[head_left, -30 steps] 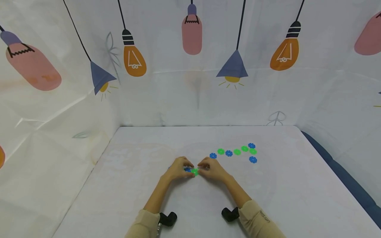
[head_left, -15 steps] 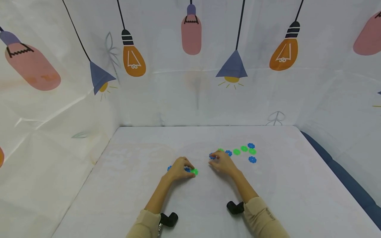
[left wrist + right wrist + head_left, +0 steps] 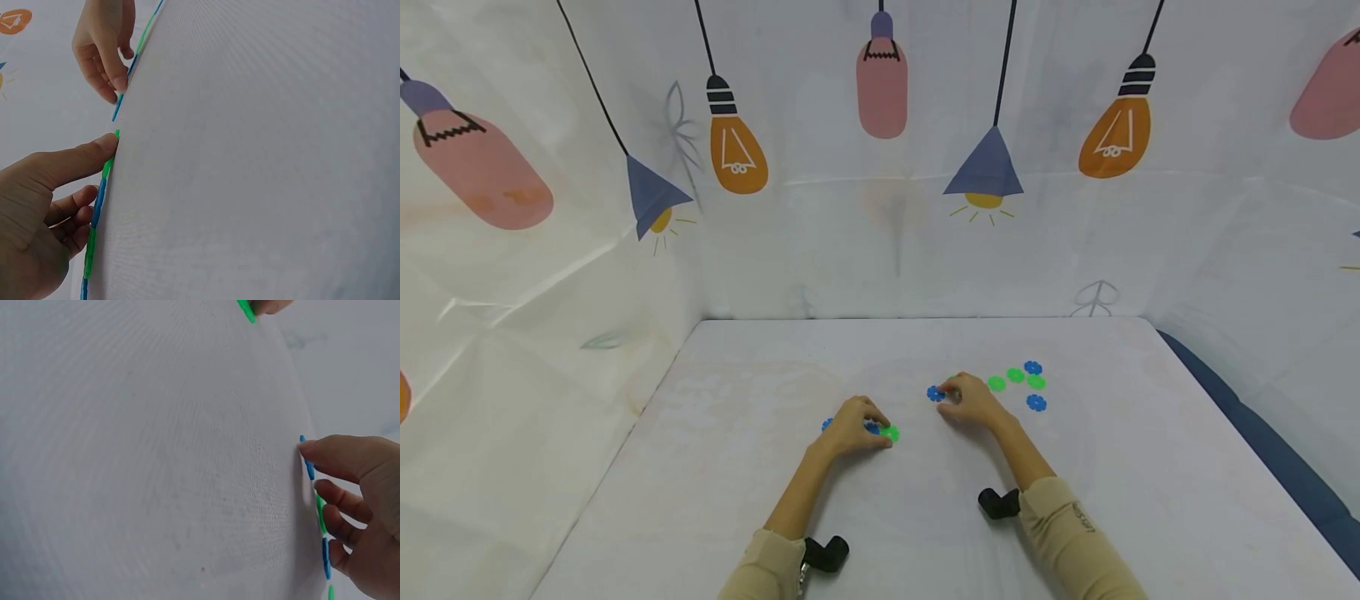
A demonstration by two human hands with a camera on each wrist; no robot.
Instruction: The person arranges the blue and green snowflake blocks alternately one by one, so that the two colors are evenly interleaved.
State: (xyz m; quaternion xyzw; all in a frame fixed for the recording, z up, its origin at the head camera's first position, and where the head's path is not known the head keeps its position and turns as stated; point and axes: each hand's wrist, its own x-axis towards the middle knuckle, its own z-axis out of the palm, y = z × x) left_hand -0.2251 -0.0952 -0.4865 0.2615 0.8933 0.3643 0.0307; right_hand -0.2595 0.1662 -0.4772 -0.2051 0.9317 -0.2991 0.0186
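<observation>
Small blue and green flower-shaped discs lie on a white table (image 3: 737, 467). My left hand (image 3: 876, 423) grips a short joined strip of them (image 3: 891, 432); in the left wrist view its thumb (image 3: 103, 150) presses the green end disc (image 3: 107, 167) and the fingers curl behind. My right hand (image 3: 950, 392) sits at the near end of a loose row and pinches a blue disc (image 3: 935, 393) between thumb (image 3: 331, 453) and index finger; that blue disc (image 3: 307, 461) stands edge-on. The hand hides the discs behind it.
Beyond the right hand lie green discs (image 3: 996, 383) and blue discs (image 3: 1036, 402). A printed lamp-pattern cloth (image 3: 880, 208) walls the table at the back and both sides. A dark blue edge (image 3: 1262, 442) runs along the right. Black wrist cameras (image 3: 826, 552) sit on both forearms.
My right hand left the strip in my left hand and moved right and back to the loose row, closing on the blue disc. The left hand stayed put.
</observation>
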